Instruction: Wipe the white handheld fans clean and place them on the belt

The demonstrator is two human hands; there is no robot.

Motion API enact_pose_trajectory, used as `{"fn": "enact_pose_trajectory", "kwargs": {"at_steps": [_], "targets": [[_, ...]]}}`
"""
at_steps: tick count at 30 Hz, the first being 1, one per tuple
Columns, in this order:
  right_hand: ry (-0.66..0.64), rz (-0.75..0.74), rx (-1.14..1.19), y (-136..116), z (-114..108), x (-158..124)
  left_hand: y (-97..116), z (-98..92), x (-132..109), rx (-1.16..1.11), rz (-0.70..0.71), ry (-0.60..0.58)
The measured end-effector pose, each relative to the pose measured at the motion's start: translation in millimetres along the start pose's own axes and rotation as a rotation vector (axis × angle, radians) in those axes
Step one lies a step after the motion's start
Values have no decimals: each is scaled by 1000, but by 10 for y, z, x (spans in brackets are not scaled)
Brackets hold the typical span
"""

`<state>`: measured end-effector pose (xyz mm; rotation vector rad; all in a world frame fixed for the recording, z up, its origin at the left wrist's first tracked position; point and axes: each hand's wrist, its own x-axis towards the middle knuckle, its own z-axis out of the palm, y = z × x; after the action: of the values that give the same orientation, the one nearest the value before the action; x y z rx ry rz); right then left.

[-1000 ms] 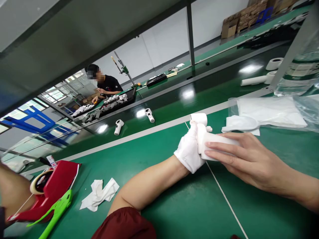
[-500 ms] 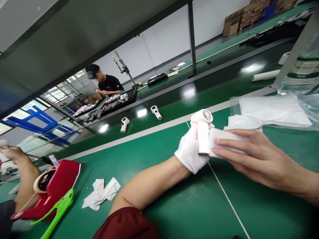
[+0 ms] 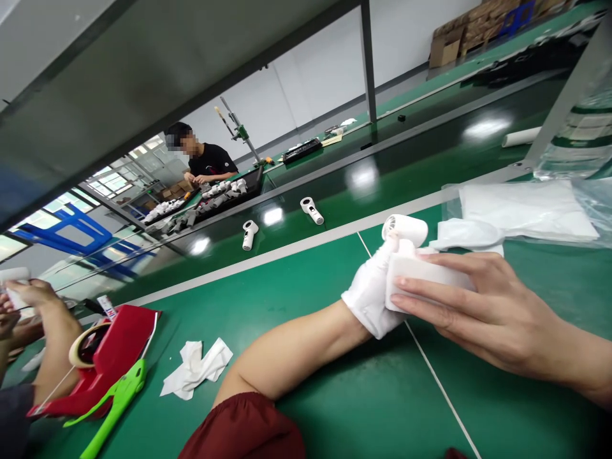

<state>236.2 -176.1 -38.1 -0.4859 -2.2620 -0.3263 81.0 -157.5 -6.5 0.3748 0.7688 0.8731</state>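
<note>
My left hand [image 3: 370, 293] wears a white glove and grips a small white handheld fan [image 3: 404, 231] by its handle, the round head pointing up and away. My bare right hand [image 3: 471, 303] presses a folded white cloth [image 3: 421, 273] against the fan's handle, fingers curled round it. Both hands rest over the green bench [image 3: 296, 293], near a thin white line.
A clear bag of white cloths [image 3: 521, 213] lies at right. Two white fans [image 3: 248, 234] ride the dark conveyor. At left sit a red tape dispenser [image 3: 102, 357], a green tool [image 3: 112, 401], a crumpled wipe [image 3: 196, 368] and a co-worker's arm [image 3: 45, 331]. Another person [image 3: 205, 159] works far off.
The fan has turned in my left hand, its head swinging from facing me to pointing right. My right hand slid the cloth along the handle. The conveyor fans drifted right.
</note>
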Motion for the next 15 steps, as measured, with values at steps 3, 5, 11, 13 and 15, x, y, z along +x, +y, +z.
{"fn": "enact_pose_trajectory", "kwargs": {"at_steps": [3,5,11,13,15], "targets": [[-19,2,-29,48,-5,-38,80,30,-40,-63,-23,-74],[-32,-11,-64,96,-16,-73,118,23,-44,-77,-7,-61],[-20,-54,-159,202,-75,-125,154,-28,-8,-76,104,-79],[32,-59,-127,164,-77,-99,134,-33,3,-54,107,-68],[42,-49,-114,105,-58,-64,109,-39,17,-53,92,-93]]}}
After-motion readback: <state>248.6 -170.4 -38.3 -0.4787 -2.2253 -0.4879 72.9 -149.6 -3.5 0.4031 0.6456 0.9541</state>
